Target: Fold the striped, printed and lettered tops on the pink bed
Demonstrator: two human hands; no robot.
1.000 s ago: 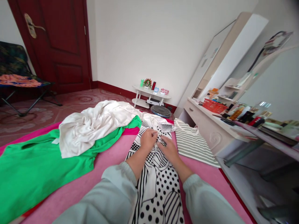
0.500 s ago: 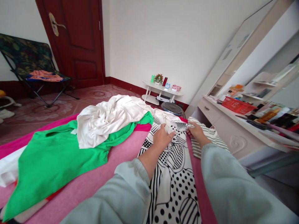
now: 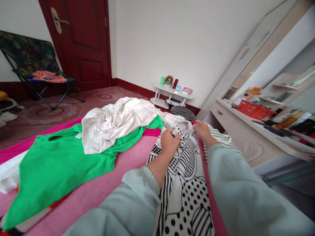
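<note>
A long white garment with black dots, stripes and curved lines lies stretched out in front of me. My left hand is closed on bunched cloth near its far end. My right hand has its fingers curled at the garment's far right edge, pinching the cloth there; the fingertips are partly hidden. Under and beside my right wrist lies a striped white garment. To the left, a green top is spread out with a crumpled white cloth over part of it.
The clothes lie on a pink surface. A pale dresser with a red basket stands close on the right. Farther off are a small white table, a round dark lid-like object, a folding chair and a red door.
My right hand has moved up and slightly left along the garment's edge, away from the striped garment. My left hand keeps its hold, with the fingers drawn in a little more.
</note>
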